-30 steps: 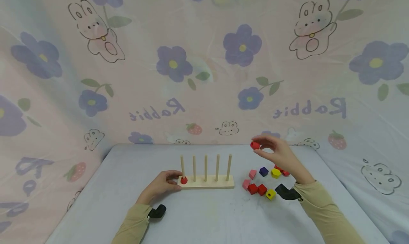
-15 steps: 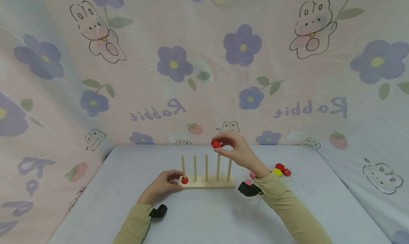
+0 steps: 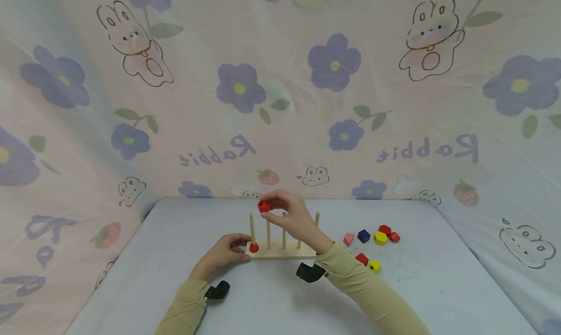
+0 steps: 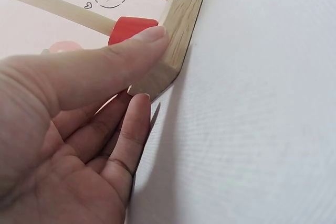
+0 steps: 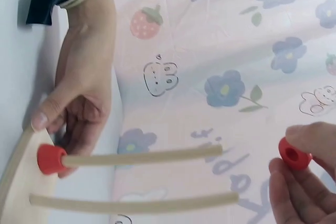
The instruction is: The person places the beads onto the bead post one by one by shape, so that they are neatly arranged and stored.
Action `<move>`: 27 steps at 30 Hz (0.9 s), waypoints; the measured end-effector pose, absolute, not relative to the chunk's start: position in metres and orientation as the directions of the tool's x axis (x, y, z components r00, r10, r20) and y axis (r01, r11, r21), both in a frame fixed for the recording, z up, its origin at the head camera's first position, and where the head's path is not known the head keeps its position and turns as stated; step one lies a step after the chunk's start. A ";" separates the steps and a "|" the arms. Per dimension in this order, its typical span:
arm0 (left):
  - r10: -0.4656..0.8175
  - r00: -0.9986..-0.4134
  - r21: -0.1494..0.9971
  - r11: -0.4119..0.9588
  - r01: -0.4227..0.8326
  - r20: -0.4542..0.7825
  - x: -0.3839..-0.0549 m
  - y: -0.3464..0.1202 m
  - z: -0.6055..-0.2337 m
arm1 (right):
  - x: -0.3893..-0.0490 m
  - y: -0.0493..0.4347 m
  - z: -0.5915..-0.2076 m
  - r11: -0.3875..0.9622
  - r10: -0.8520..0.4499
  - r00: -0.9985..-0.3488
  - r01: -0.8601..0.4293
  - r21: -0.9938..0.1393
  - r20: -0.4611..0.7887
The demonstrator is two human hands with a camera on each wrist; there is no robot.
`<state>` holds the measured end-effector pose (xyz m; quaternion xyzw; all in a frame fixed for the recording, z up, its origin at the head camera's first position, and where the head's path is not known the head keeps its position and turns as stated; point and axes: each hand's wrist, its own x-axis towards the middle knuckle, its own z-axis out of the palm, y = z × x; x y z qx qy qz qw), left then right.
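Note:
A wooden peg board (image 3: 280, 253) with a row of upright pegs stands on the table. My left hand (image 3: 222, 253) grips its left end; in the left wrist view the thumb (image 4: 105, 69) lies along the board beside a red bead (image 4: 128, 29). That bead sits at the foot of the leftmost peg. Above the second peg from the left, my right hand (image 3: 291, 215) pinches another red bead (image 3: 264, 206) between thumb and fingers. In the right wrist view this bead (image 5: 295, 153) shows its hole and is apart from the peg tips.
Right of the board lie several loose beads: a pink one (image 3: 348, 239), a dark blue one (image 3: 364, 235), yellow ones (image 3: 381, 238) and red ones (image 3: 384, 230). My right forearm partly hides others. A patterned cloth (image 3: 280, 106) hangs behind the white table (image 3: 197, 218).
My right hand has carried the red bead leftward from over the loose beads to over the peg board. The left hand has stayed on the board's end.

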<state>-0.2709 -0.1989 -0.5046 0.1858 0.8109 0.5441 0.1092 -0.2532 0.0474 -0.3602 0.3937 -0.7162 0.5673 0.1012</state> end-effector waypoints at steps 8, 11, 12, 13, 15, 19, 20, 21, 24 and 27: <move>0.424 -0.905 0.920 0.346 0.182 0.020 -0.272 -0.200 -0.506 | -0.230 0.024 -0.353 0.102 -0.398 -0.680 -0.699 -0.707 0.615; 0.427 -0.904 0.920 0.345 0.186 0.022 -0.271 -0.200 -0.506 | -0.228 0.018 -0.357 0.133 -0.380 -0.692 -0.698 -0.704 0.614; 0.427 -0.904 0.922 0.341 0.186 0.024 -0.271 -0.200 -0.506 | -0.228 0.016 -0.359 0.135 -0.372 -0.696 -0.695 -0.706 0.614; 0.428 -0.903 0.922 0.340 0.188 0.026 -0.271 -0.200 -0.506 | -0.228 0.015 -0.360 0.136 -0.368 -0.699 -0.693 -0.708 0.613; 0.429 -0.903 0.923 0.334 0.190 0.030 -0.271 -0.200 -0.506 | -0.228 0.012 -0.363 0.139 -0.363 -0.707 -0.686 -0.715 0.608; 0.429 -0.903 0.928 0.323 0.186 0.032 -0.271 -0.200 -0.507 | -0.229 0.008 -0.370 0.132 -0.356 -0.713 -0.678 -0.723 0.604; 0.429 -0.903 0.927 0.325 0.186 0.031 -0.271 -0.199 -0.507 | -0.230 0.008 -0.372 0.131 -0.351 -0.712 -0.681 -0.721 0.608; 0.428 -0.903 0.927 0.327 0.185 0.029 -0.272 -0.199 -0.507 | -0.231 0.007 -0.373 0.128 -0.345 -0.710 -0.684 -0.718 0.614; 0.424 -0.905 0.924 0.337 0.182 0.024 -0.272 -0.199 -0.507 | -0.234 0.005 -0.378 0.103 -0.324 -0.703 -0.691 -0.715 0.633; 0.420 -0.907 0.920 0.347 0.181 0.019 -0.272 -0.198 -0.507 | -0.237 0.003 -0.382 0.063 -0.304 -0.711 -0.679 -0.731 0.634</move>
